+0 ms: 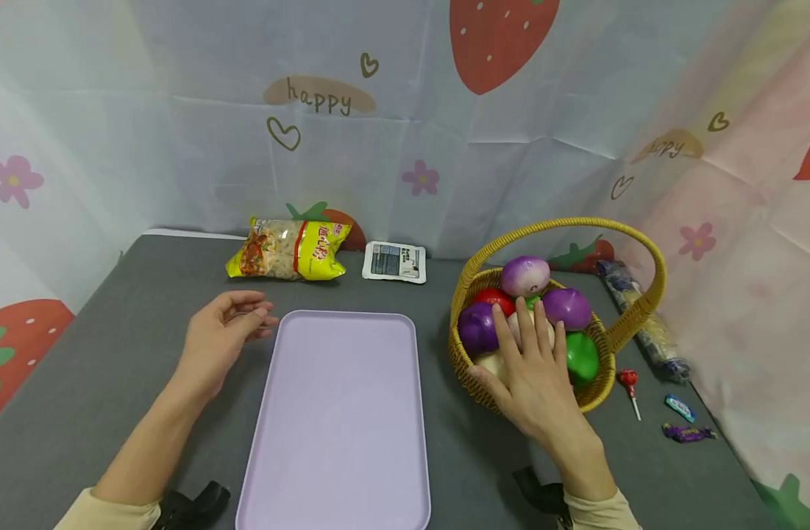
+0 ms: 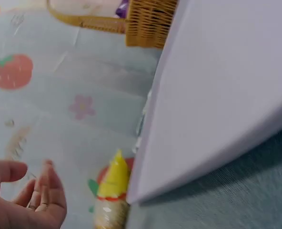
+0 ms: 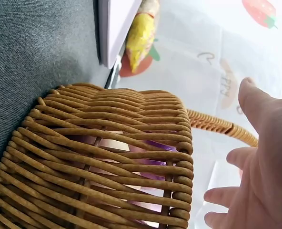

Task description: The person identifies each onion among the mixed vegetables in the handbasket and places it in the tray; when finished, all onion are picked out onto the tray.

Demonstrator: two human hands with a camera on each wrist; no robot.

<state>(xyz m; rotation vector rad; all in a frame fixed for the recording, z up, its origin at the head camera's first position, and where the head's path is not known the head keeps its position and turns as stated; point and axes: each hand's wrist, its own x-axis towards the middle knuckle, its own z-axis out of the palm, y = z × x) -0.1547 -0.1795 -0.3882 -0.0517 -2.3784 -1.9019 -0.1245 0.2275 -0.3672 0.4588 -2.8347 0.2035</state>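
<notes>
My right hand (image 1: 540,379) is spread with straight fingers over the wicker basket (image 1: 460,361), its fingertips overlapping the toy vegetables in the head view. Inside the basket are a purple-and-white turnip (image 1: 525,276), purple onion-like pieces (image 1: 567,308), a red piece (image 1: 494,298) and a green pepper-like piece (image 1: 582,359). In the right wrist view the hand (image 3: 269,167) shows beside the basket rim, holding nothing. My left hand (image 1: 222,335) hovers near the upper left corner of the lilac tray (image 1: 345,419), fingers loosely bent and nothing in them.
Behind the tray lie a yellow snack bag (image 1: 288,250) and a small white packet (image 1: 394,262). Right of the basket are a red lollipop (image 1: 629,383), a blue wrapped candy (image 1: 680,408), a purple wrapped candy (image 1: 688,433) and a long clear-wrapped package (image 1: 663,346). A printed curtain (image 1: 212,147) hangs behind the table.
</notes>
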